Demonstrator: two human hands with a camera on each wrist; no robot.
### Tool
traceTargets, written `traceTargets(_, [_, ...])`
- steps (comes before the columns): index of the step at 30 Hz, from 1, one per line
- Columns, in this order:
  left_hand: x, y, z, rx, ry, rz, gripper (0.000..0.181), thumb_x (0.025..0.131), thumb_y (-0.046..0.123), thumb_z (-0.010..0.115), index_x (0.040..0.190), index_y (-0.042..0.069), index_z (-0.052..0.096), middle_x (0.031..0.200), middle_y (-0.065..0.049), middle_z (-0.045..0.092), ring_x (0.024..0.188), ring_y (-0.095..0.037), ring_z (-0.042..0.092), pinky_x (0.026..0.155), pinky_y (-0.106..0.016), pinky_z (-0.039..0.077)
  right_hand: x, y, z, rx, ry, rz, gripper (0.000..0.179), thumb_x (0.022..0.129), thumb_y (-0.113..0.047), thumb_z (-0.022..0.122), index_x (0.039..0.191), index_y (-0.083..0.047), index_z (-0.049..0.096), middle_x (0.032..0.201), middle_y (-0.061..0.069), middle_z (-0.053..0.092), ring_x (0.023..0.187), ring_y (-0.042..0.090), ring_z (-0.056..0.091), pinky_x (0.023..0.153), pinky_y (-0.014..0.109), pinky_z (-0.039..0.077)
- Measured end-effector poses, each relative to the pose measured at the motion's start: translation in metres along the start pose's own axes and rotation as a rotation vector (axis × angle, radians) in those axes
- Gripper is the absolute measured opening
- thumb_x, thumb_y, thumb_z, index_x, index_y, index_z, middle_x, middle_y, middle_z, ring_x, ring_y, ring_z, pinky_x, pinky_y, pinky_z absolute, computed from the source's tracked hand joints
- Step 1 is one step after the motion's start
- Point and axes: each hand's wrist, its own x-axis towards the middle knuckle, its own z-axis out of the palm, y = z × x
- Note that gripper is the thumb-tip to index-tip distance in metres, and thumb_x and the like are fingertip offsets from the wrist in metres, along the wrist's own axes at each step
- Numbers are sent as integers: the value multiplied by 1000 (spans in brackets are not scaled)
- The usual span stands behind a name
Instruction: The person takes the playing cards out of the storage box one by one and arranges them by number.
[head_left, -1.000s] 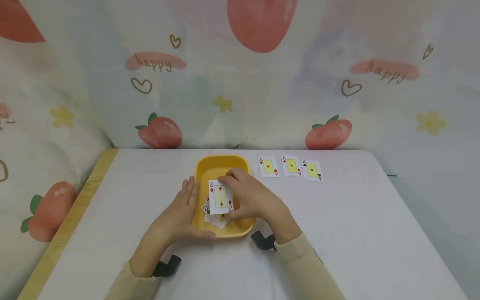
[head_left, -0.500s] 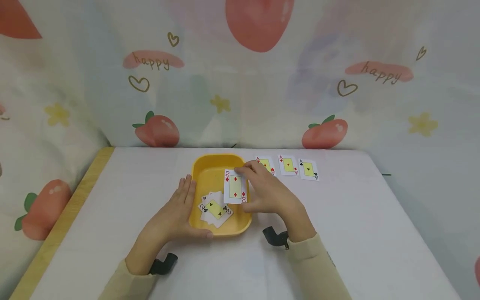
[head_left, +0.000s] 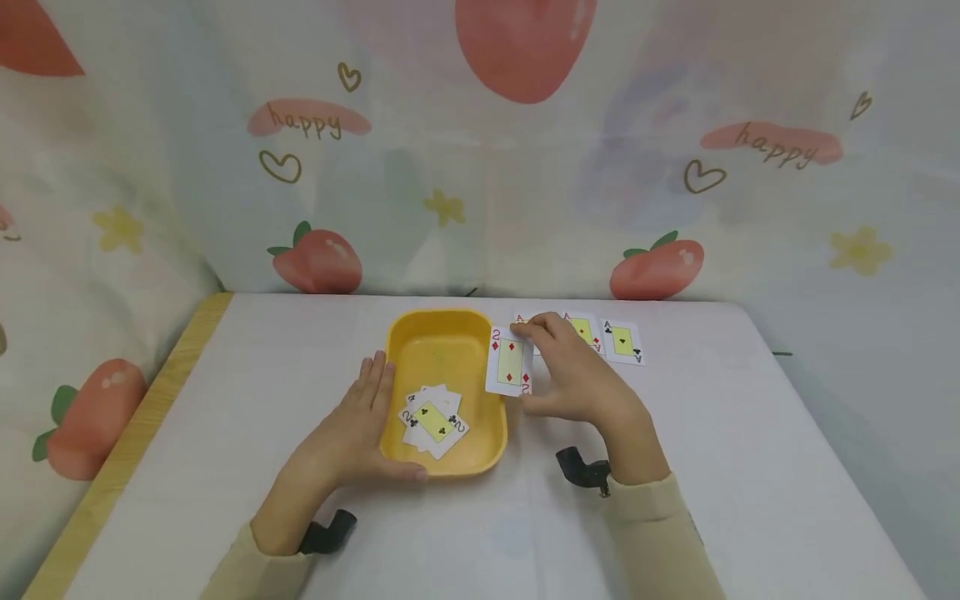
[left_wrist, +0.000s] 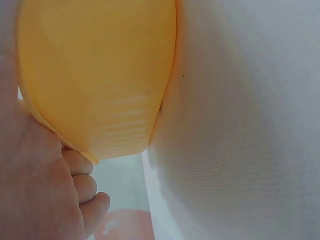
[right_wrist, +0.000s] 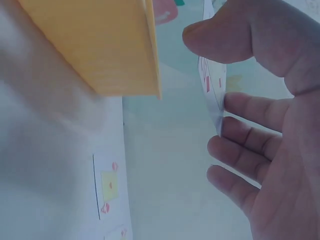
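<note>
My right hand [head_left: 581, 379] pinches a two of diamonds [head_left: 510, 361] between thumb and fingers, over the right rim of a yellow plastic tray [head_left: 438, 346]. Seen from the right wrist, that playing card [right_wrist: 215, 87] stands nearly edge-on, its side between the thumb and the fingers. My left hand [head_left: 341, 433] lies along the tray's left side with fingers straight and the thumb reaching to the front rim. Inside the tray, toward the front, several overlapping cards lie face up, a two of clubs [head_left: 433, 422] on top.
Behind my right hand, an ace of hearts [head_left: 522, 317] and an ace of diamonds [head_left: 581, 327] are partly covered by it. Beside them lies an ace of clubs [head_left: 622, 341]. A patterned cloth [head_left: 487, 167] hangs at the back of the white-covered table [head_left: 712, 433].
My right hand has carried the two of diamonds from above the tray's cards rightward and back to the right rim, uncovering the two of clubs. The left hand stays at the tray.
</note>
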Motion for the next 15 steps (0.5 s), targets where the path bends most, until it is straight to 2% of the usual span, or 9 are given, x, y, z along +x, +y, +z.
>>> traceTargets(8, [1,2,0,-9,2,-1,150,58,83,74,159,1,1,167,-14,-9,155,-32,-5,122,-51,18,-6,16,-9,0,-5,36,83,68,-25,78,145,-15,48,137,2,44,121,20,45,100,41,47])
traceTargets(15, [1,0,0,-1,9,2,151,56,84,74,159,1,1,167,-14,-10,154,-32,-5,123,-50,17,-9,21,-9,-5,-33,90,81,68,-26,78,143,-14,50,137,3,44,122,21,44,100,41,48])
